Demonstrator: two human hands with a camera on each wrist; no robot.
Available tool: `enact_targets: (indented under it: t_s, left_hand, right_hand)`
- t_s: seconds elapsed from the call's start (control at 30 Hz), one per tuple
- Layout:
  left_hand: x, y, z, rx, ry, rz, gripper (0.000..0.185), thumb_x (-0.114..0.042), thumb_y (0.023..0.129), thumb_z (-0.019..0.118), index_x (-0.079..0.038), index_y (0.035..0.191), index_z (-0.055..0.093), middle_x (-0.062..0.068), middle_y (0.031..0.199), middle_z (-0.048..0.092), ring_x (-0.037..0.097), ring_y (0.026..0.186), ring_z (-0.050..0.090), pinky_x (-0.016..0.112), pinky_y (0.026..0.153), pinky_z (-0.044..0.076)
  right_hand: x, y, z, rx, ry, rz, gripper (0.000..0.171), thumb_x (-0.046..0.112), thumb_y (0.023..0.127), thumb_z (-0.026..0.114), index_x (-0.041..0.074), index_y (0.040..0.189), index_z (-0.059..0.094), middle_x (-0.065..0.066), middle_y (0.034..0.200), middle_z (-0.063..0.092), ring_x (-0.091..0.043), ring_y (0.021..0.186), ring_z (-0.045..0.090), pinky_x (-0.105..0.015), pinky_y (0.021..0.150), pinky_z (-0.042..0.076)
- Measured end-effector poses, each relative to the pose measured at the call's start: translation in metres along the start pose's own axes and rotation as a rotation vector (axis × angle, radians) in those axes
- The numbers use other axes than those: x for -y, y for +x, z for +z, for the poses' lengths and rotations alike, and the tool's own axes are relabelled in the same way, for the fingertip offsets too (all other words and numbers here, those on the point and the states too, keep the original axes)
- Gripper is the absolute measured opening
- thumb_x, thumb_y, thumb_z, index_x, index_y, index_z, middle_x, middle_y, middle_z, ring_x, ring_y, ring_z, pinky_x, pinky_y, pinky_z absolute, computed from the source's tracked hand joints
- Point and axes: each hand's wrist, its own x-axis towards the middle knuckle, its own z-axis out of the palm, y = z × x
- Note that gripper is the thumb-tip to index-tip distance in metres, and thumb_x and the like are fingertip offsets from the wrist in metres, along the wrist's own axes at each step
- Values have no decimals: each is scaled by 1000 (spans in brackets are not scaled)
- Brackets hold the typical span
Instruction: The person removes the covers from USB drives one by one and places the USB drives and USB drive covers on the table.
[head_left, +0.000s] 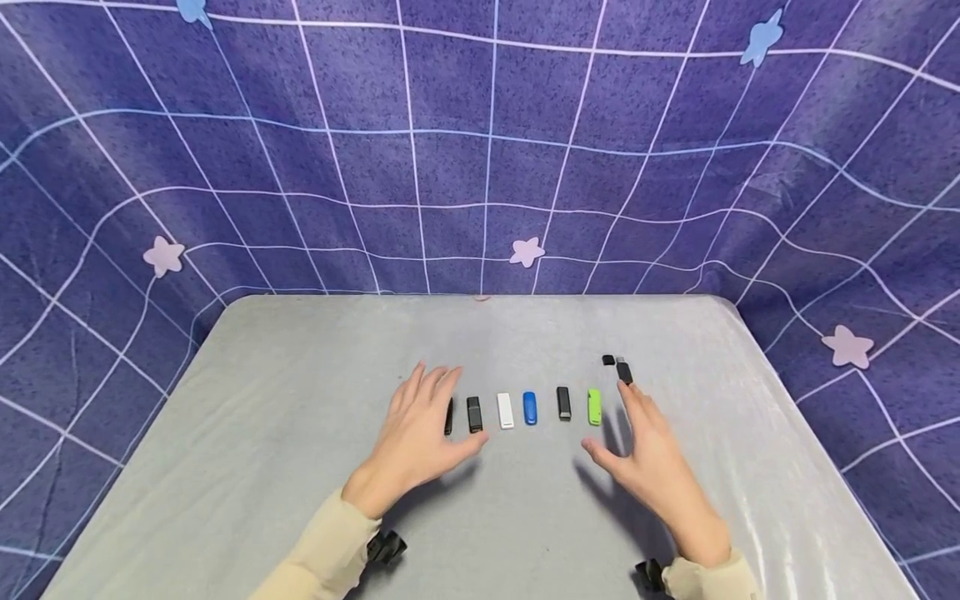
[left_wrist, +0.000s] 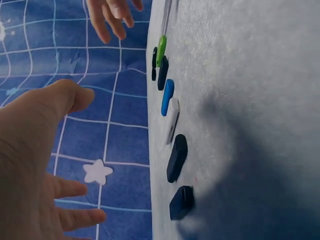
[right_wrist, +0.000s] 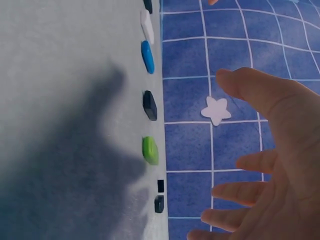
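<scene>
A row of USB sticks lies across the grey table (head_left: pixel 300 467): two black ones (head_left: pixel 474 414), a white one (head_left: pixel 506 410), a blue one (head_left: pixel 529 408), a black one (head_left: pixel 563 403) and a green one (head_left: pixel 594 407). Behind the row's right end lies another black stick (head_left: pixel 624 371) with its loose cap (head_left: pixel 608 360) beside it. My left hand (head_left: pixel 423 417) hovers open at the row's left end, partly hiding the outermost black stick (head_left: pixel 448 415). My right hand (head_left: pixel 637 433) hovers open, fingers spread, just right of the green stick (right_wrist: pixel 150 150). Neither hand holds anything.
A purple cloth (head_left: pixel 480 167) with a white grid and pale stars hangs behind and beside the table. The table's grey cover is wrinkled near the right edge (head_left: pixel 810 500). Beige sleeves cover both forearms.
</scene>
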Motion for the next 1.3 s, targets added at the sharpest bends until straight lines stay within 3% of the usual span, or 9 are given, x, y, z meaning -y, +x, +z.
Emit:
enact_targets:
  t_s: [0.4, 0.67, 0.87, 1.07, 1.2, 1.3]
  left_hand:
    - [15, -32, -7, 12, 37, -53, 106, -69, 77, 76, -14, 159, 36, 21, 159, 40, 48, 154, 21, 68, 118, 26]
    - [22, -45, -13, 57, 82, -42, 112, -71, 77, 75, -10, 161, 33, 21, 162, 37, 45, 157, 16, 68, 119, 26]
    - [26, -57, -16, 104, 95, -43, 114, -71, 78, 74, -11, 163, 28, 21, 165, 32, 45, 158, 12, 69, 120, 22]
    - [24, -62, -18, 109, 94, -54, 115, -73, 78, 72, -11, 163, 26, 21, 166, 31, 45, 158, 11, 68, 120, 21]
    - [22, -64, -20, 124, 81, -66, 117, -76, 79, 70, -11, 164, 24, 21, 167, 28, 45, 158, 9, 67, 122, 20]
    - [19, -65, -20, 121, 76, -64, 117, -76, 79, 70, -10, 164, 25, 21, 167, 28, 46, 158, 10, 67, 121, 20]
  right_hand:
    - [-3, 4, 4, 50, -5, -8, 97, 37, 85, 84, -2, 158, 33, -33, 159, 35, -55, 145, 34, -69, 115, 31]
    - [-7, 19, 2, 149, -72, -12, 92, 35, 90, 80, -11, 154, 33, -38, 158, 31, -55, 145, 34, -66, 115, 33]
    - [-10, 32, 8, 155, -107, -79, 73, 21, 95, 75, -20, 144, 40, -41, 148, 44, -55, 139, 43, -62, 116, 35]
    - [-11, 44, 18, 126, -152, -85, 54, 14, 96, 72, -20, 134, 53, -40, 132, 58, -54, 124, 58, -61, 107, 46]
    - [-9, 50, 26, 115, -155, -9, 51, 14, 96, 70, -18, 133, 56, -37, 119, 62, -48, 105, 64, -58, 91, 54]
    - [-6, 52, 32, 118, -144, 57, 51, 15, 96, 69, -18, 133, 55, -38, 118, 61, -47, 102, 63, -57, 87, 54]
